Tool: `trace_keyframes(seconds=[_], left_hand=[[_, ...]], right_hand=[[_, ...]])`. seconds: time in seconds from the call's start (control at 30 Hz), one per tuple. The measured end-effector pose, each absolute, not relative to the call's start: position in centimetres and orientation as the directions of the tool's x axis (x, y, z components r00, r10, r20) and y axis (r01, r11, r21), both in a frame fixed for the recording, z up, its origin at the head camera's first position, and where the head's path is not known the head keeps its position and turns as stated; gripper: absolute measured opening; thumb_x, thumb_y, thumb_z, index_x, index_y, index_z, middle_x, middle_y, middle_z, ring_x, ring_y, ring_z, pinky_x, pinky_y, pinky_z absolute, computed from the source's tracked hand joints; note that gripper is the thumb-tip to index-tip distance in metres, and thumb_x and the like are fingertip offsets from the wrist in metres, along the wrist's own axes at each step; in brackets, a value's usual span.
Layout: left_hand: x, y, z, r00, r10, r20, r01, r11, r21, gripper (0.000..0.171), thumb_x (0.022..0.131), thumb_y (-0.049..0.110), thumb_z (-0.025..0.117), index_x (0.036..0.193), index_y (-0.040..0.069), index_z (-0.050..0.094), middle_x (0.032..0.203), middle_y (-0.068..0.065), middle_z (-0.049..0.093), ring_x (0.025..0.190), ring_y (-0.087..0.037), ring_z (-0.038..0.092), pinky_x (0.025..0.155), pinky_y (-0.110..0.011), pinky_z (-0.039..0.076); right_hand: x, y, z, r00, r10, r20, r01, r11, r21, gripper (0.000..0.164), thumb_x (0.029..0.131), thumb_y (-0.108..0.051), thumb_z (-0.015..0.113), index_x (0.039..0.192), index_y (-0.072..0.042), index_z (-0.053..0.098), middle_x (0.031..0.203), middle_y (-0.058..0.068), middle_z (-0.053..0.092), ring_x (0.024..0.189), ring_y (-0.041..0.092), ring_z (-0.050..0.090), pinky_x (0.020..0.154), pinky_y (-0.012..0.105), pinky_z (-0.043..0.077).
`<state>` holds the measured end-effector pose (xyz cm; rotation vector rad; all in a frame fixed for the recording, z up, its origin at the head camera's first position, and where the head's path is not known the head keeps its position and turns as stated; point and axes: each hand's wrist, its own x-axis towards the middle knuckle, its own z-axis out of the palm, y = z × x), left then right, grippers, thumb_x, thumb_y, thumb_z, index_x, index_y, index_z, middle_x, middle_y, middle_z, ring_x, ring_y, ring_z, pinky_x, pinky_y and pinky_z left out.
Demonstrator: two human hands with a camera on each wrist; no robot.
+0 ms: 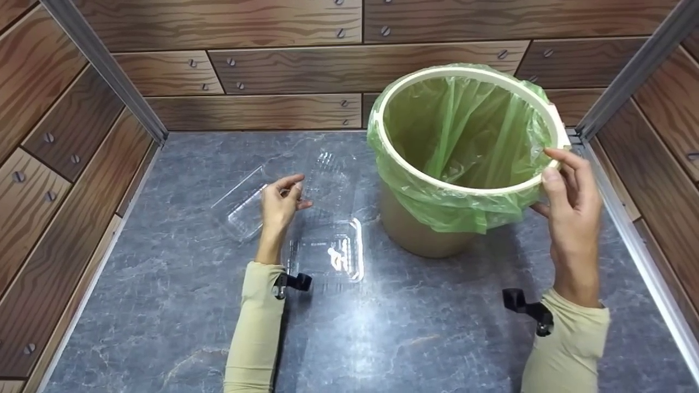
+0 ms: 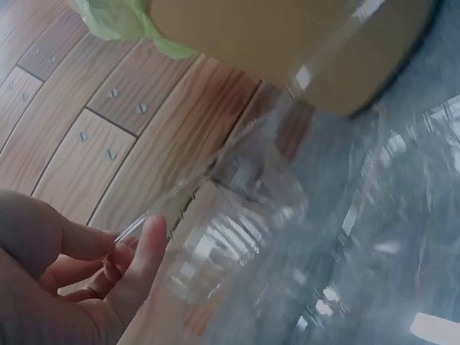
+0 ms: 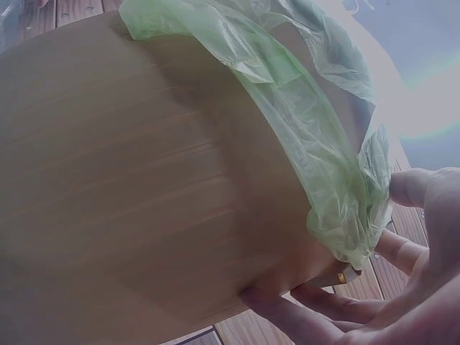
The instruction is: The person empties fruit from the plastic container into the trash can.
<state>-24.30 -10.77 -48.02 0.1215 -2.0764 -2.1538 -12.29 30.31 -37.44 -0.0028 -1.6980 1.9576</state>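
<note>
My left hand point(image 1: 281, 204) pinches the thin edge of a clear plastic container point(image 1: 330, 183) between thumb and fingers. In the left wrist view this container point(image 2: 230, 241) hangs tilted, with ribbed, shiny walls. At the right stands a tan trash bin point(image 1: 428, 237) with a white ring around its mouth. A green trash bag point(image 1: 437, 210) lines it and folds over the outside. My right hand point(image 1: 573, 199) grips the bin's rim, thumb and index finger at the ring. In the right wrist view other fingers touch the bin's side point(image 3: 180, 201).
Another clear plastic container point(image 1: 327, 254) lies on the grey marbled surface point(image 1: 164, 295) in front of the left hand, and one more clear container point(image 1: 240, 204) lies to its left. Wood-patterned walls point(image 1: 284, 68) and metal frame rails point(image 1: 644, 245) enclose the space.
</note>
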Motion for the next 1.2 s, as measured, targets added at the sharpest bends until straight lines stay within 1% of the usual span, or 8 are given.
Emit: trace_keyframes(seconds=[0.1, 0.3, 0.4, 0.47, 0.6, 0.73, 0.93, 1.2], left_hand=[[-24.1, -11.1, -48.0, -0.989, -0.143, 0.028, 0.021, 0.045, 0.999, 0.025, 0.096, -0.011, 0.057, 0.118, -0.014, 0.068, 0.084, -0.011, 0.055, 0.069, -0.021, 0.064, 0.064, -0.03, 0.065], [-23.7, -11.7, -47.8, -0.996, -0.083, 0.02, -0.006, 0.297, 0.955, 0.022, 0.097, -0.003, 0.062, 0.116, -0.006, 0.073, 0.088, -0.016, 0.064, 0.082, -0.037, 0.072, 0.065, -0.034, 0.066], [-23.6, -11.9, -47.7, -0.998, -0.056, 0.029, 0.003, 0.412, 0.911, 0.022, 0.097, 0.0, 0.063, 0.115, -0.005, 0.074, 0.092, -0.018, 0.068, 0.086, -0.038, 0.072, 0.066, -0.035, 0.066], [-23.6, -12.0, -47.6, -0.998, -0.035, 0.052, 0.028, 0.486, 0.874, 0.022, 0.096, 0.003, 0.064, 0.114, -0.005, 0.074, 0.094, -0.019, 0.071, 0.084, -0.037, 0.072, 0.065, -0.036, 0.065], [-23.3, -12.2, -47.3, -0.994, 0.016, 0.108, 0.096, 0.606, 0.79, 0.023, 0.096, 0.008, 0.066, 0.114, -0.004, 0.075, 0.097, -0.018, 0.075, 0.085, -0.033, 0.073, 0.073, -0.036, 0.063], [-22.9, -12.6, -47.1, -0.994, 0.052, 0.097, 0.108, 0.637, 0.763, 0.026, 0.097, 0.01, 0.065, 0.117, -0.004, 0.073, 0.102, -0.018, 0.075, 0.097, -0.033, 0.073, 0.086, -0.043, 0.061], [-22.6, -13.0, -46.4, -0.994, 0.066, 0.092, 0.112, 0.651, 0.75, 0.029, 0.098, 0.011, 0.065, 0.122, -0.004, 0.07, 0.115, -0.025, 0.071, 0.106, -0.04, 0.07, 0.094, -0.048, 0.059], [-22.4, -13.1, -45.9, -0.971, 0.078, 0.225, 0.222, 0.636, 0.739, 0.032, 0.099, 0.012, 0.065, 0.127, -0.003, 0.067, 0.116, -0.026, 0.068, 0.105, -0.041, 0.068, 0.097, -0.052, 0.055]], right_hand=[[-12.4, 30.1, -37.4, -0.857, 0.391, 0.336, -0.384, -0.049, -0.922, 0.033, 0.101, -0.011, 0.062, 0.134, -0.004, 0.064, 0.144, 0.019, 0.053, 0.105, 0.031, 0.06, 0.067, 0.03, 0.065], [-12.4, 29.9, -37.4, -0.859, 0.391, 0.33, -0.377, -0.048, -0.925, 0.033, 0.102, -0.011, 0.061, 0.134, -0.005, 0.064, 0.145, 0.019, 0.053, 0.104, 0.031, 0.061, 0.069, 0.031, 0.065], [-12.4, 29.8, -37.3, -0.861, 0.384, 0.333, -0.379, -0.049, -0.924, 0.033, 0.102, -0.011, 0.061, 0.134, -0.005, 0.064, 0.145, 0.02, 0.052, 0.104, 0.031, 0.061, 0.07, 0.031, 0.065], [-12.5, 29.8, -37.3, -0.861, 0.381, 0.337, -0.382, -0.047, -0.923, 0.033, 0.102, -0.011, 0.061, 0.134, -0.005, 0.064, 0.145, 0.02, 0.053, 0.103, 0.031, 0.062, 0.07, 0.031, 0.065], [-12.5, 29.8, -37.4, -0.86, 0.379, 0.341, -0.388, -0.053, -0.92, 0.033, 0.102, -0.011, 0.061, 0.134, -0.004, 0.064, 0.146, 0.02, 0.052, 0.103, 0.031, 0.062, 0.07, 0.032, 0.065], [-12.6, 29.8, -37.5, -0.862, 0.374, 0.341, -0.388, -0.056, -0.92, 0.033, 0.102, -0.011, 0.061, 0.134, -0.004, 0.063, 0.146, 0.02, 0.052, 0.102, 0.031, 0.061, 0.07, 0.033, 0.065], [-12.8, 30.0, -37.6, -0.87, 0.36, 0.337, -0.383, -0.062, -0.922, 0.034, 0.102, -0.012, 0.061, 0.135, -0.005, 0.063, 0.145, 0.02, 0.052, 0.105, 0.031, 0.061, 0.071, 0.031, 0.065], [-12.6, 30.9, -38.0, -0.894, 0.303, 0.33, -0.363, -0.057, -0.93, 0.04, 0.104, -0.013, 0.058, 0.144, -0.009, 0.056, 0.15, 0.021, 0.048, 0.118, 0.033, 0.058, 0.081, 0.027, 0.063]])
